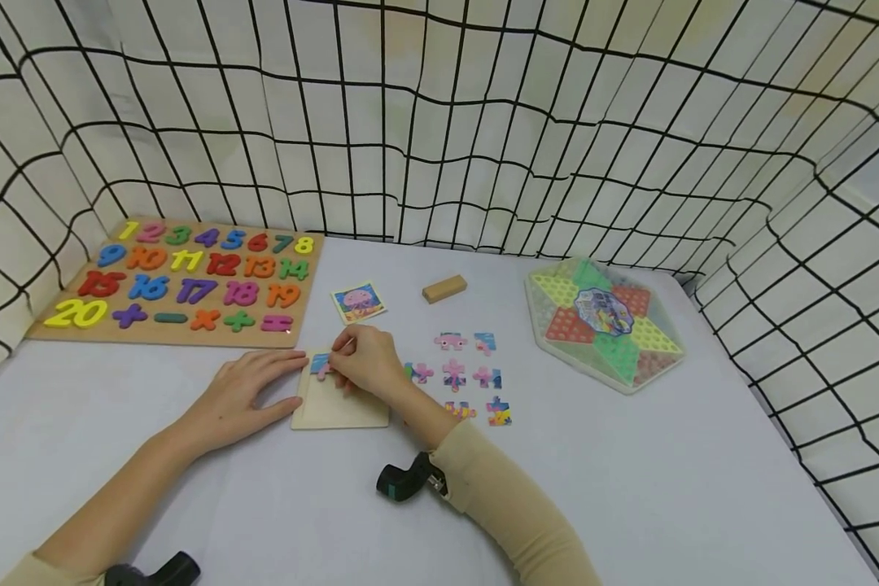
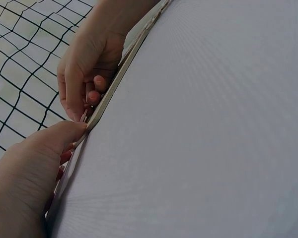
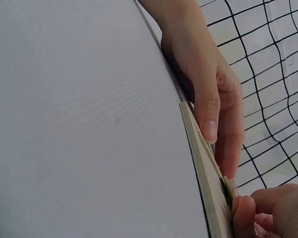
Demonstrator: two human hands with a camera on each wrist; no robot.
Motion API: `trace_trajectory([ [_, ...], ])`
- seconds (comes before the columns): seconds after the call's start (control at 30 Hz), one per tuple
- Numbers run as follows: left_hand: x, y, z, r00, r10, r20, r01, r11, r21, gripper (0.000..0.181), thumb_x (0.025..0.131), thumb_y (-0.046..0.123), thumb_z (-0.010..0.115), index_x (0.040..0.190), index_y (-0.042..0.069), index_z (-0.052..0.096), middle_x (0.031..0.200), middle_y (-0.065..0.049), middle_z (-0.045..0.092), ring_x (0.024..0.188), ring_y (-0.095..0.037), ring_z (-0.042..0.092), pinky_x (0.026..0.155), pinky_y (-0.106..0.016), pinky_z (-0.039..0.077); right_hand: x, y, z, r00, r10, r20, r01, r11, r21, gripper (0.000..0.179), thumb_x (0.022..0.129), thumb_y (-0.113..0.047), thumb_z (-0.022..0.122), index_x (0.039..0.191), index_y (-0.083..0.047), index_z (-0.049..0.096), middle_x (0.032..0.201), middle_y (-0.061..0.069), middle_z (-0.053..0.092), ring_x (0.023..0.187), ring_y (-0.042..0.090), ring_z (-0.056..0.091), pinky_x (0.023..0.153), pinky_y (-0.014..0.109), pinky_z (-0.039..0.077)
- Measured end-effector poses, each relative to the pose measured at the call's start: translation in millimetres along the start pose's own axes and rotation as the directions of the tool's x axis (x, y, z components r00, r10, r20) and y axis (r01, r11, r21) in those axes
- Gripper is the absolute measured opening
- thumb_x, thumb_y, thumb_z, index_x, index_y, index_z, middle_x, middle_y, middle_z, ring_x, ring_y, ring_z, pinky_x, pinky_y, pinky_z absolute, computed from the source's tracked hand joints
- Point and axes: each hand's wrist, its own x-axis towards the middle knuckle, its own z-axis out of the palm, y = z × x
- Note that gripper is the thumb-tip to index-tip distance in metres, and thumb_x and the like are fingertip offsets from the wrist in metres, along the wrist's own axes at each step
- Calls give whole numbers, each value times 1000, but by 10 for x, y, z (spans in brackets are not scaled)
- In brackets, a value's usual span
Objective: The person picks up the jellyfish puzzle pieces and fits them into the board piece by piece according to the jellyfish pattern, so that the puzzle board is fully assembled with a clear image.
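A pale wooden puzzle tray lies flat on the white-covered table. My right hand pinches a blue-and-pink jigsaw piece at the tray's upper left corner. The left hand rests along the tray's left side, fingers extended and touching its edge, thumb near the lower part. From the right wrist view, the piece stands slightly tilted between thumb and fingers over the tray. Several loose jigsaw pieces lie in rows right of the tray, some partly hidden by the right forearm.
Behind the tray lie a square jellyfish picture card and a small wooden block. A wooden number board is at the left. On the right sits a hexagonal star-patterned game box. Black wire mesh borders the table.
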Motion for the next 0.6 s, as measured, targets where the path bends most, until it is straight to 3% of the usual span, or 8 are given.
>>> trace_trajectory([
  [0.27,1,-9,-2,1000,4,1,-4,1000,3,53,82,32,68,127,8,53,130,-14,49,120,-35,38,85,-51,29,-21,-2,-8,1000,-22,12,22,999,29,7,83,-6,65,79,-5,59,57,-1,59,42,10,58,43,24,48],
  [0.6,-1,-10,-2,1000,10,2,-10,1000,-8,52,82,31,68,127,8,53,130,-13,49,120,-34,38,85,-52,28,-36,-72,-79,994,28,110,-3,975,-222,27,73,-23,78,90,-14,60,72,-7,55,52,6,53,49,18,41],
])
